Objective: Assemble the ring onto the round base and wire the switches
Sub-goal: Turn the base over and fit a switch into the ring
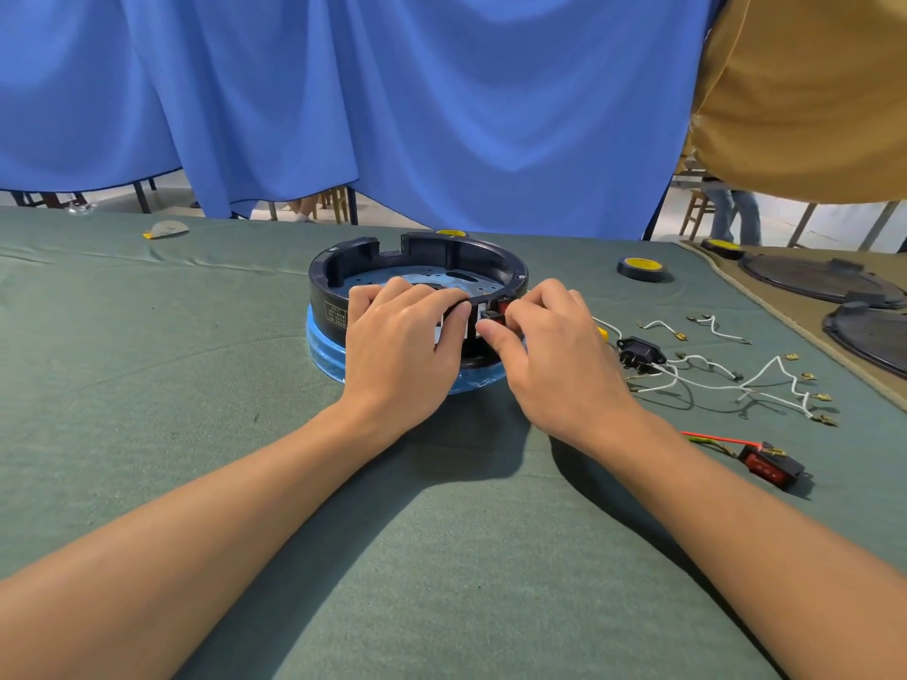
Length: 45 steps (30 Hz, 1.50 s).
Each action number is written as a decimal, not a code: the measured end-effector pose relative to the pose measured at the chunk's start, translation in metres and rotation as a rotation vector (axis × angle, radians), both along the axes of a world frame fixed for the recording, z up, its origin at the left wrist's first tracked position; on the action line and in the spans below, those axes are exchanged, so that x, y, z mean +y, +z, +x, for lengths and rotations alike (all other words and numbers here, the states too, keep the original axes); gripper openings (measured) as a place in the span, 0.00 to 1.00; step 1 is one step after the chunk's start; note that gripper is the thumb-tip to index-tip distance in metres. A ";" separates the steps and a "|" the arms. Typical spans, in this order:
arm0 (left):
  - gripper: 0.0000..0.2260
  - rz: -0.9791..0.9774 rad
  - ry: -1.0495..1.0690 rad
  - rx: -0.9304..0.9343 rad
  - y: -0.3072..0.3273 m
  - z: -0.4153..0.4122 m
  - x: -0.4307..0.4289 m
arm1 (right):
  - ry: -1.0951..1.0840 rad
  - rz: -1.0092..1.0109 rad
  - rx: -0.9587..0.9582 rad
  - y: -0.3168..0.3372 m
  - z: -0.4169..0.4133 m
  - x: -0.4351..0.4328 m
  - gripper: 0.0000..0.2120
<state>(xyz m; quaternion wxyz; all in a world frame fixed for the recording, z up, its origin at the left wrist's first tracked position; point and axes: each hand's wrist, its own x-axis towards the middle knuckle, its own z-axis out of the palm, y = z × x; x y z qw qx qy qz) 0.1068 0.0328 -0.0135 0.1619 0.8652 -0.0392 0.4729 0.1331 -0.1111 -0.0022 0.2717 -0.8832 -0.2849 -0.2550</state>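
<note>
Left hand [402, 336] is hooked over the near wall of the black plastic ring [417, 260]: fingers curled inside, thumb pressed on the outer face, so it's gripping the wall. The ring sits on top of the round base wrapped in blue film [324, 353].

At the ring's near-right cutout, the right hand [554, 346] pinches a small red rocker switch [495, 310] between thumb and curled fingers. Looks to me like it's being pushed into the opening.

My two cents: keep the switch square to the cutout and push evenly with the thumb, with the left hand bracing the wall from inside so the ring doesn't skate on that film (slippery stuff, I'd guess).

The ring is the only tub-like thing here. Inside it there's a pale perforated metal plate [471, 282] and no loose parts that I can see, though the hands hide the near bit.

Right of the ring, all lying out on the cloth:
- a black power inlet socket [640, 353]
- loose white wires with brass spade terminals [736, 380]
- a second red rocker switch with red and green leads [770, 466], well apart from the ring
</note>
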 end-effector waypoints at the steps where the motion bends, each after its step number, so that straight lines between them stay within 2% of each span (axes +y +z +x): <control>1: 0.09 -0.006 -0.002 -0.001 0.000 0.000 0.000 | 0.007 0.023 0.000 -0.001 0.000 0.001 0.14; 10: 0.13 -0.070 -0.032 -0.028 0.001 0.000 -0.002 | -0.070 -0.021 0.041 0.001 0.002 0.002 0.16; 19: 0.17 -0.135 -0.047 -0.017 0.005 -0.001 -0.005 | -0.010 0.319 0.195 -0.004 0.001 0.003 0.15; 27: 0.18 -0.125 -0.039 -0.004 0.004 -0.001 -0.006 | 0.034 0.156 0.162 -0.009 0.001 -0.003 0.12; 32: 0.22 -0.108 -0.040 -0.015 0.004 0.000 -0.006 | 0.018 0.162 0.156 -0.006 0.001 -0.003 0.09; 45: 0.18 -0.180 -0.042 -0.048 0.004 0.003 -0.007 | 0.065 0.148 0.149 -0.002 -0.001 -0.008 0.06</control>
